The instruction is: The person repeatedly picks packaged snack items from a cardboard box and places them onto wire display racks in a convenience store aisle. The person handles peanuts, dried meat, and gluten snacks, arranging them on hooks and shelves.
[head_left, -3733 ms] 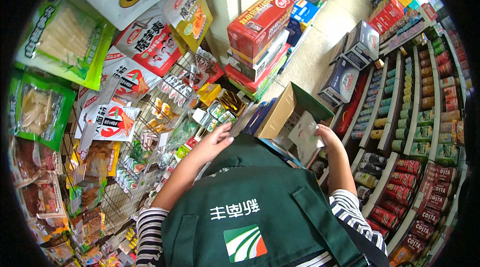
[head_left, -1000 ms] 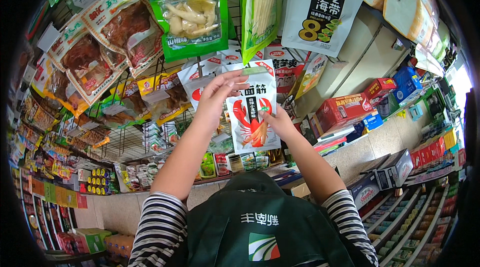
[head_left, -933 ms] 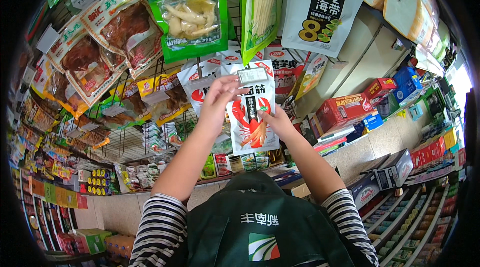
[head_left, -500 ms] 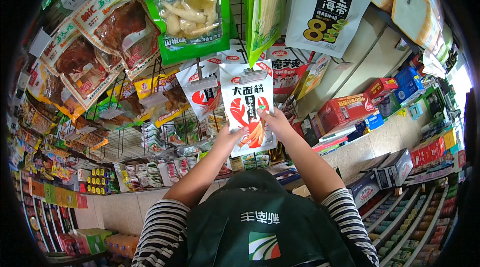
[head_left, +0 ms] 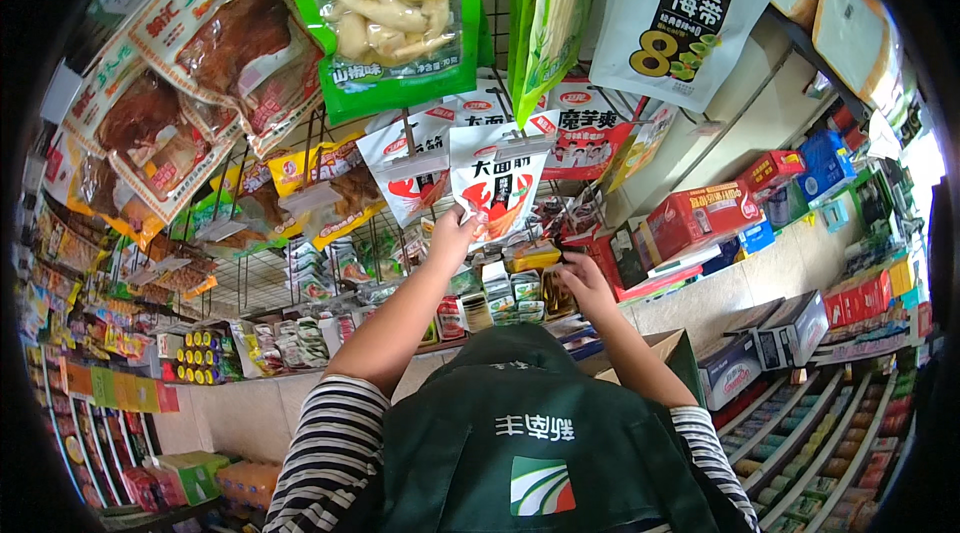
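A white snack packet (head_left: pixel 497 195) with red crayfish pictures hangs at the middle of the rack, its top behind a clear tag on a hook. My left hand (head_left: pixel 457 232) is closed on its lower left edge, thumb over the front. Lower and to the right, my right hand (head_left: pixel 588 287) is apart from the packet, thumb and forefinger spread with nothing seen between them. Beside its fingers lies a yellow pack (head_left: pixel 533 260) among small goods on the shelf. A similar white packet (head_left: pixel 408 168) hangs just left of the held one.
Above hang a green chicken-feet bag (head_left: pixel 390 23), a narrow green bag (head_left: pixel 548 28) and a large white pouch (head_left: pixel 672 23). Brown meat packs (head_left: pixel 245 43) hang at left. Red cartons (head_left: pixel 700 218) stand at right, and dark boxes (head_left: pixel 790 333) sit on the floor.
My right hand has let go of the white packet and moved down to the right. The packet has shifted slightly up and tilted, with my left hand still on it.
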`<action>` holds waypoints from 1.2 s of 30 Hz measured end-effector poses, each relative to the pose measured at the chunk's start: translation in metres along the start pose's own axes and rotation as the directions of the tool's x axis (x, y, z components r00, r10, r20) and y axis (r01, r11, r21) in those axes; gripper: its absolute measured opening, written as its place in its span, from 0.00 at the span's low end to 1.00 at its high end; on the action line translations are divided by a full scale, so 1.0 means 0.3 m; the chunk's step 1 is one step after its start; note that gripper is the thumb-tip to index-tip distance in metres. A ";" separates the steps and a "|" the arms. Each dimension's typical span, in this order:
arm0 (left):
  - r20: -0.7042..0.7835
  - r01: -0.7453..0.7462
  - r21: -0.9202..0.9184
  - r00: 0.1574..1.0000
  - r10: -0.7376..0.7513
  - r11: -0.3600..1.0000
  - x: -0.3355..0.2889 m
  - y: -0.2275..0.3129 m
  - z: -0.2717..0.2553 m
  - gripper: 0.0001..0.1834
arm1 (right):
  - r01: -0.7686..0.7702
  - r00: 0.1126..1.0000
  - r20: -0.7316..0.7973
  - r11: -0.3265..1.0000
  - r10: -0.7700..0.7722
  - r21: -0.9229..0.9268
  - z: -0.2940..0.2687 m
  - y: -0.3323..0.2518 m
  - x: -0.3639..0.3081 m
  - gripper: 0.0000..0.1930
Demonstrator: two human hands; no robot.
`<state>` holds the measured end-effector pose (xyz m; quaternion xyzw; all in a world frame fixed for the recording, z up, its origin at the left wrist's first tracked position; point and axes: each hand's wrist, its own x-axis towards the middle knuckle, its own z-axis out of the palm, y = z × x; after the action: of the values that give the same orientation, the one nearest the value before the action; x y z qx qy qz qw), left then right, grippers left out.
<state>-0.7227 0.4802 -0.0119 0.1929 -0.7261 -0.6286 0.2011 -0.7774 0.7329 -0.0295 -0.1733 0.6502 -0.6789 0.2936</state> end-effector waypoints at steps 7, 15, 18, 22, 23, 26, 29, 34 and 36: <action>-0.056 -0.094 0.235 0.992 0.110 0.968 0.163 -0.042 -0.008 0.17 | -0.127 0.916 -0.355 0.973 0.189 0.192 -0.251 0.150 -0.310 0.08; -0.094 0.111 0.157 0.991 -0.097 0.981 0.308 -0.161 -0.009 0.20 | -0.208 0.523 -0.743 0.908 0.417 0.364 -0.459 0.515 -0.703 0.08; 0.037 0.025 -0.129 0.999 -0.021 0.991 0.280 -0.200 -0.002 0.18 | -0.341 0.329 -0.759 0.820 0.562 0.459 -0.472 0.595 -0.758 0.08; -0.014 0.265 -0.030 0.964 -0.265 0.964 0.181 -0.174 0.032 0.25 | -0.387 0.208 -0.703 0.717 0.681 0.580 -0.510 0.861 -0.790 0.11; -0.017 0.309 -0.064 0.950 -0.311 0.949 0.151 -0.160 0.029 0.26 | -0.494 0.189 -0.696 0.680 0.692 0.542 -0.508 0.874 -0.784 0.12; 0.043 0.461 -0.109 0.887 -0.459 0.881 0.092 -0.203 -0.027 0.25 | -0.644 0.079 -0.787 0.634 0.612 0.428 -0.503 1.070 -0.778 0.15; 0.132 0.607 0.048 0.783 -0.608 0.793 -0.035 -0.200 -0.052 0.23 | -0.695 0.016 -0.740 0.539 0.673 0.475 -0.489 1.159 -0.777 0.15; 0.109 0.636 0.303 0.716 -0.689 0.709 -0.235 -0.128 -0.068 0.27 | -0.702 -0.072 -0.656 0.429 0.751 0.569 -0.429 1.257 -0.805 0.16; 0.098 0.653 0.290 0.707 -0.700 0.700 -0.284 -0.098 -0.060 0.29 | -0.693 -0.095 -0.650 0.419 0.754 0.587 -0.417 1.277 -0.803 0.16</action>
<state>-0.6404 0.5066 -0.0428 0.4052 -0.6883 -0.5843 -0.1435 -0.6033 0.9879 -0.3834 0.5869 0.6591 -0.4057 0.2377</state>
